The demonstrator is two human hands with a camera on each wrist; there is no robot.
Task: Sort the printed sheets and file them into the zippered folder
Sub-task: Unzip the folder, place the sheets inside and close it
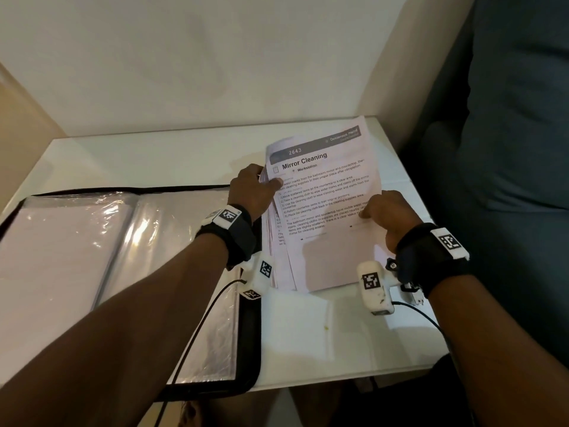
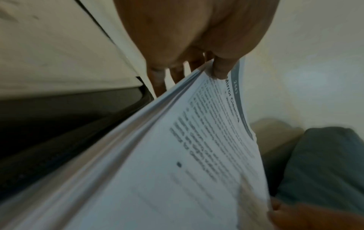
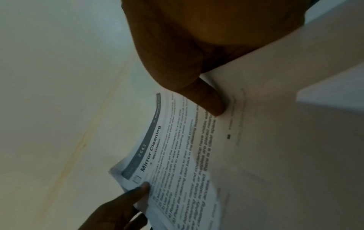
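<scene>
A stack of printed sheets (image 1: pixel 323 217) is tilted up off the white table, its top page headed "Mirror Cleaning". My left hand (image 1: pixel 257 188) grips the stack's left edge, thumb on the top page (image 2: pixel 220 71) and fingers behind. My right hand (image 1: pixel 388 215) pinches the right edge, its thumb (image 3: pixel 210 102) pressing on the page. The stack (image 3: pixel 187 155) shows in both wrist views, fanned along its left edge (image 2: pixel 138 132). The zippered folder (image 1: pixel 129 272) lies open flat at the left, with clear plastic sleeves and a black zipper border.
The white table (image 1: pixel 338 334) ends at a wall behind. A dark blue upholstered seat (image 1: pixel 517 149) stands close on the right. Cables run from the wrist cameras over the folder's right side and the table's front right corner.
</scene>
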